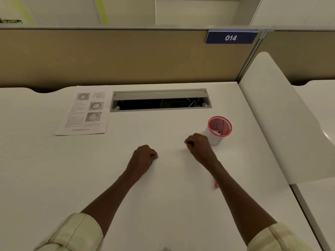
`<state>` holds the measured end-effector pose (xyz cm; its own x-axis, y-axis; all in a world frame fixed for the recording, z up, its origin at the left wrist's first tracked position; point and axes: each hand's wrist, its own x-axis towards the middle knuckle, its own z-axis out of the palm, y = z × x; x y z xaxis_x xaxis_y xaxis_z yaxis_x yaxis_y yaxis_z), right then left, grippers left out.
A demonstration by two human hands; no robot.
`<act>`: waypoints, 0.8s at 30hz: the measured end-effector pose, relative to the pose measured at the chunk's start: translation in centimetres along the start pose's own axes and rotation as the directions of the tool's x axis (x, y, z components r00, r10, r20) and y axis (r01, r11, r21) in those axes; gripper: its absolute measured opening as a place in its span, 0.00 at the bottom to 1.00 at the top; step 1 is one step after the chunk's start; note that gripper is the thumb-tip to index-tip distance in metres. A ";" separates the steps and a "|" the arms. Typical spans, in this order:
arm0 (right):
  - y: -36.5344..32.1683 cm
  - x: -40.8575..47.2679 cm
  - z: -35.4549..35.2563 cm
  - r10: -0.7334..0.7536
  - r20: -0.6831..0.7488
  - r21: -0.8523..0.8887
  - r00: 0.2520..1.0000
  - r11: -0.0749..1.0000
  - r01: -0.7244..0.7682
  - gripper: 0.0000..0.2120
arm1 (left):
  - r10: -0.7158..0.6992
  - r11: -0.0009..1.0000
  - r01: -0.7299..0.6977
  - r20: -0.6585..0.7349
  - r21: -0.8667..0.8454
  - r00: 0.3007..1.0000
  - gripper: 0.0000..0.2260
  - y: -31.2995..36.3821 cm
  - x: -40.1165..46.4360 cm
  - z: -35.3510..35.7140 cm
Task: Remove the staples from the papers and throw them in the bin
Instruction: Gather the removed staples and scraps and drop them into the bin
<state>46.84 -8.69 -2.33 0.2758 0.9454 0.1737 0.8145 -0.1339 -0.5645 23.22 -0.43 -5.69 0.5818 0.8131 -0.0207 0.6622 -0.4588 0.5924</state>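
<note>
Both hands are laid knuckles-up on the white desk, fingers curled under. Left hand: clenched, nothing seen held. Right hand: clenched; any content cannot be told. One printed paper is found far left of the left hand, well apart. One red-rimmed bin is set just beside the right hand. One pink object is partly hidden by the right forearm.

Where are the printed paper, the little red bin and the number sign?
Printed paper (83, 111): head view, middle of the sheet.
Red bin (215, 137): head view, its white outer wall.
Number sign (231, 37): head view, on the digits 014.
</note>
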 end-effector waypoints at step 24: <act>-1.3 -0.6 4.2 0.031 0.278 -0.043 0.960 0.999 -0.020 0.06 | 0.073 0.994 -0.079 0.075 0.075 0.994 0.07 -1.2 0.2 0.3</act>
<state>43.51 -7.79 -5.11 0.1486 0.9860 -0.0751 0.8300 -0.1657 -0.5326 22.67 0.17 -6.68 0.6629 0.7478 -0.0378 0.6478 -0.5474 0.5297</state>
